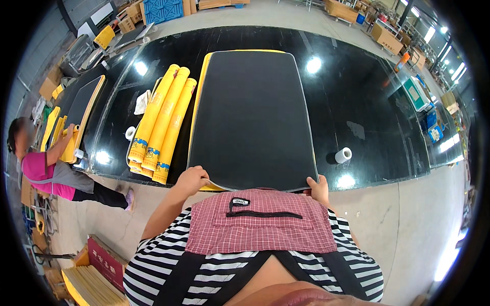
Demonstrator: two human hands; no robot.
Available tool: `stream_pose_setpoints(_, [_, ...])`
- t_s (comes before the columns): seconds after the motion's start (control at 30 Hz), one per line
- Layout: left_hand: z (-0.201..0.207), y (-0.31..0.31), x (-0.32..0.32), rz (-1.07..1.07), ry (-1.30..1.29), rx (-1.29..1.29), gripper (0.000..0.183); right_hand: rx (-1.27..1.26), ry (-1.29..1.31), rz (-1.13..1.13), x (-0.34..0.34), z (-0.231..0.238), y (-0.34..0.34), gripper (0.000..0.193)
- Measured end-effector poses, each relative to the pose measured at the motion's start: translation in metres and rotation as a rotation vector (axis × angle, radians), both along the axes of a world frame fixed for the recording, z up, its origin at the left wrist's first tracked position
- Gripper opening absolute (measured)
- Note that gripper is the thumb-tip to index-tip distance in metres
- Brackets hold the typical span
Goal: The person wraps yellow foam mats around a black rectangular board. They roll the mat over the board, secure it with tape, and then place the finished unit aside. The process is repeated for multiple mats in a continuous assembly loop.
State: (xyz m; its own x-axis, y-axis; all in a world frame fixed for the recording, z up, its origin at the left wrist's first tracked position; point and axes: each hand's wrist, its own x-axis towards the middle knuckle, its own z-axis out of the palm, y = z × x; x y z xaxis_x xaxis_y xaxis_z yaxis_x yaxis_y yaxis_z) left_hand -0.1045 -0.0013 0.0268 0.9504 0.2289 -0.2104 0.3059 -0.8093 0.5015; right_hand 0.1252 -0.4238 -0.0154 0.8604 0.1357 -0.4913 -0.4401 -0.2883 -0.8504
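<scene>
A large black mat point(250, 112) with rounded corners and a thin grey edge lies flat on the table in front of me. Yellow edging point(203, 84) of something beneath it shows along its left and far sides. My left hand point(193, 179) is closed on its near left corner, fingers partly tucked under. At the near right corner my right hand point(319, 188) pinches the edge, thumb on top. Between my hands the near edge curves up slightly against my apron. Left of the mat is a pile of several yellow rolled mats point(166, 115) with printed ends.
On the black table point(362, 97), a white roll point(343, 155) stands to the right; another white roll point(130, 133) and a white cloth point(143, 102) lie left. A co-worker point(48, 168) handles a yellow roll at far left. A box of yellowish sheets point(94, 285) sits lower left.
</scene>
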Motion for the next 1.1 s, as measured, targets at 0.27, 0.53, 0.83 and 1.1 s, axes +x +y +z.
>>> stream_pose_setpoints(0.27, [0.042, 0.049, 0.122, 0.184, -0.242, 0.506, 0.020, 0.552, -0.148, -0.246, 0.075, 0.051, 0.069, 0.058])
stream_pose_setpoints(0.53, [-0.051, -0.021, 0.159, 0.072, -0.562, 0.173, 0.035, -0.718, -1.031, 0.911, 0.066, 0.055, 0.134, 0.045])
stream_pose_setpoints(0.83, [-0.057, -0.060, 0.103, -0.093, -0.416, 0.408, 0.043, -0.739, -1.000, 1.069, 0.037, 0.038, 0.140, 0.048])
stream_pose_setpoints(1.1, [-0.050, -0.065, 0.064, -0.144, -0.546, 0.421, 0.037, -0.560, -1.113, 1.063, 0.001, 0.025, 0.110, 0.040])
